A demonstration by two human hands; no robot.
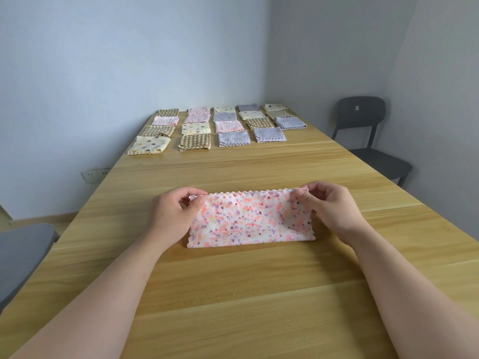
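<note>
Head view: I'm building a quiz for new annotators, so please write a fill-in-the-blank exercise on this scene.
1. The left hand pinches the far ____ corner of the pink speckled cloth.
2. The folded cloths at the far end of the table lie in ____ columns.
3. The dark chair stands to the ____ of the table.
Missing words: left; five; right.
</note>
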